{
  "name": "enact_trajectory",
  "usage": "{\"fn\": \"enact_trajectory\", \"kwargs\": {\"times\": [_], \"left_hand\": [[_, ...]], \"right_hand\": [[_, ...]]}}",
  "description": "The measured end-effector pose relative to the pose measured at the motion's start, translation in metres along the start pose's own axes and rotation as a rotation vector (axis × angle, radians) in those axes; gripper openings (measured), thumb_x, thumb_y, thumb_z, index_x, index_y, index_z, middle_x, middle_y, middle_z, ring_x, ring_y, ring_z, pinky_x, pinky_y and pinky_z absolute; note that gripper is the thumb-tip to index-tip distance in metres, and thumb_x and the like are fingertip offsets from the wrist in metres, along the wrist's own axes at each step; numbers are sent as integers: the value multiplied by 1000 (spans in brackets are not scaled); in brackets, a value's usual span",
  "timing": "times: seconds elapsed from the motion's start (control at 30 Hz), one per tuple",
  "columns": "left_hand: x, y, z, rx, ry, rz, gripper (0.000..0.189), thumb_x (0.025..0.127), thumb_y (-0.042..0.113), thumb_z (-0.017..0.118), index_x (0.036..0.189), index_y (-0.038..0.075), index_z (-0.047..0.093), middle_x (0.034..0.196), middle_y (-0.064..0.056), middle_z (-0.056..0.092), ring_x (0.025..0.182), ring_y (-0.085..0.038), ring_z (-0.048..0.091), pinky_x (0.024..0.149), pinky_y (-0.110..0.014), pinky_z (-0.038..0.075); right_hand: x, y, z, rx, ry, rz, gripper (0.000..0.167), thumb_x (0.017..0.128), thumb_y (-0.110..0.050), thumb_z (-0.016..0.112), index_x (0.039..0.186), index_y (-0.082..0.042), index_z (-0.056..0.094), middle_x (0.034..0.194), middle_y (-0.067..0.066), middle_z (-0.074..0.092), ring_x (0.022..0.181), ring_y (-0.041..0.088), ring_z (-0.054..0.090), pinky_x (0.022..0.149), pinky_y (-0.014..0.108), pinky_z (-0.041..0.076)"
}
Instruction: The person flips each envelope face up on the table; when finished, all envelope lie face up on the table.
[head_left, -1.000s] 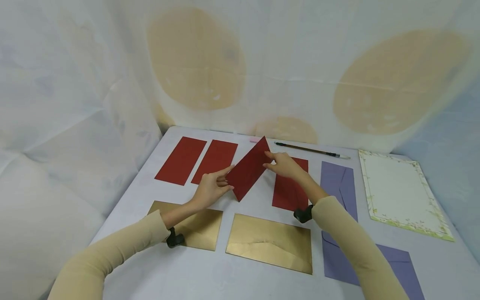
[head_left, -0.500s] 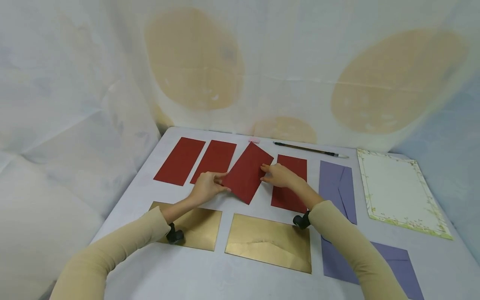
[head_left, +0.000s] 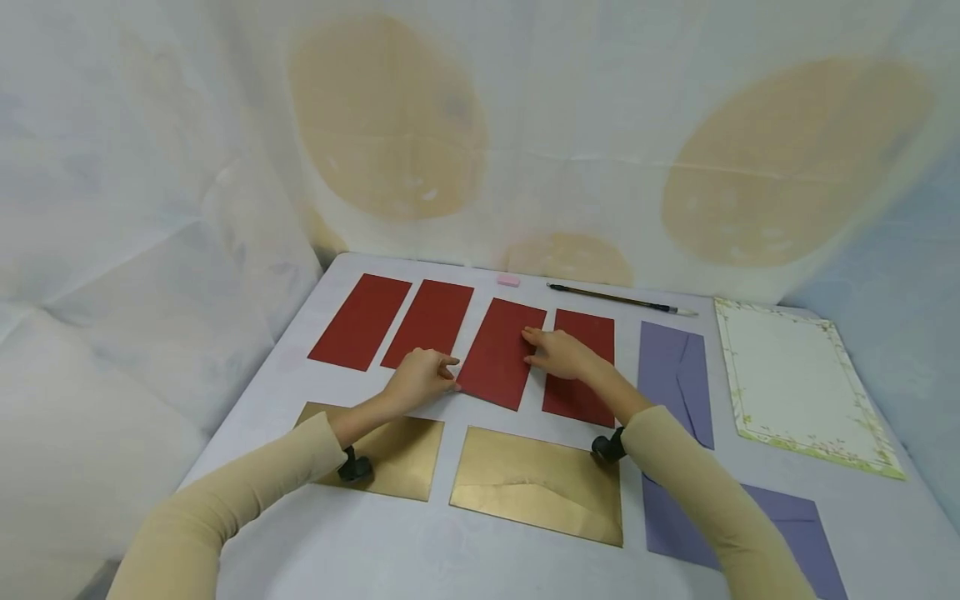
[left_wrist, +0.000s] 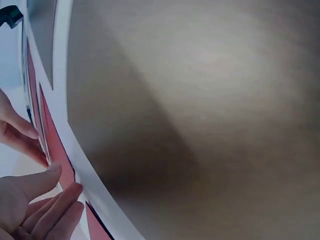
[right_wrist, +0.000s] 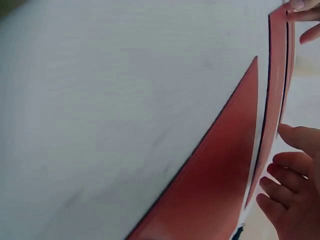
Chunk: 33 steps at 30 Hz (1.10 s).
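A red envelope lies on the white-covered table between the two hands, third from the left in a row of red envelopes. My left hand is at its near left corner, thumb and fingers apart with the tips right at the edge. On the right side, my right hand has its fingertips at the envelope's right edge, the fingers loosely bent. Beneath that hand lies another red envelope, partly covered by it. The right wrist view shows the right thumb and fingers spread beside the red strips.
Two red envelopes lie to the left. Nearer are gold envelopes; purple envelopes lie right, beside a flower-bordered sheet. A brush and a pink eraser-like block lie at the back.
The red envelope, held up and tilted between both hands a second ago, has come down to the table in line with the others. The left fingers have loosened at its corner.
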<state>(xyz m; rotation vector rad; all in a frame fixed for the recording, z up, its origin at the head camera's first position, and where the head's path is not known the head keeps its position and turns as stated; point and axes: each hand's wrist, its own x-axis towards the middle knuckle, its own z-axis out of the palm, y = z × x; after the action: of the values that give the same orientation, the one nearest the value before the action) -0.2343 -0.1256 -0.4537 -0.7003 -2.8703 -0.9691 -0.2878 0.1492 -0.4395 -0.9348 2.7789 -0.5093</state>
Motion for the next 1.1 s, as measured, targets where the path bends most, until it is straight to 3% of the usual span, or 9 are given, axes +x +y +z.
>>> {"fn": "enact_trajectory", "kwargs": {"times": [0.07,0.13,0.27,0.4,0.77,0.9,0.97,1.03,1.1], "left_hand": [[-2,-1,-1,47,-21,63,34,78,6,80,110,-3,71,94,-12,73,76,-14,70,67,-25,55],[-5,-3,-2,113,-73,155,34,81,8,77,113,-1,70,98,-11,73,75,-13,67,66,-23,54],[-13,-6,-7,202,-223,331,40,87,18,73,124,5,65,115,-7,68,90,-15,66,78,-27,54],[-19,-6,-9,206,-314,393,46,90,23,70,131,4,60,127,-8,62,118,-21,58,96,-36,48],[-21,-8,-4,210,-306,411,45,91,23,68,131,4,60,126,-6,63,115,-16,60,93,-30,49],[-18,-7,-2,208,-314,419,45,92,23,67,131,4,59,127,-6,62,116,-15,59,93,-29,49],[-18,-7,-3,206,-320,421,46,92,24,68,132,3,59,129,-7,61,118,-17,58,95,-31,48],[-20,-10,-8,210,-313,415,47,91,25,68,133,4,58,130,-7,60,119,-19,57,96,-33,47],[-23,-16,-15,210,-296,394,49,90,26,70,133,5,58,131,-8,60,120,-22,56,97,-36,46]], "right_hand": [[-5,0,0,14,0,-3,57,95,-18,62,142,6,42,144,23,41,114,32,59,94,38,49],[-12,-3,-1,39,-12,-11,57,95,-18,62,142,5,41,146,21,40,79,23,64,77,30,51],[-25,-10,-4,47,-53,-55,54,94,-16,63,140,6,45,144,19,44,46,9,27,50,24,36],[-35,-15,-2,15,-98,-88,50,94,-16,62,137,6,49,141,19,48,48,8,24,51,22,33],[-36,-15,4,-3,-94,-99,46,93,-15,64,133,6,54,137,20,51,54,6,44,61,23,42],[-32,-14,4,-12,-87,-85,46,93,-15,64,133,6,54,137,20,51,81,22,66,68,25,46],[-30,-14,2,-18,-89,-97,46,93,-15,64,132,7,54,136,21,52,102,29,65,72,25,48],[-29,-16,-2,22,-100,-95,47,93,-14,64,133,8,52,138,22,50,93,32,66,69,29,50],[-26,-19,-6,50,-93,-89,49,94,-16,64,134,8,51,139,21,49,108,34,62,73,30,51]]}}
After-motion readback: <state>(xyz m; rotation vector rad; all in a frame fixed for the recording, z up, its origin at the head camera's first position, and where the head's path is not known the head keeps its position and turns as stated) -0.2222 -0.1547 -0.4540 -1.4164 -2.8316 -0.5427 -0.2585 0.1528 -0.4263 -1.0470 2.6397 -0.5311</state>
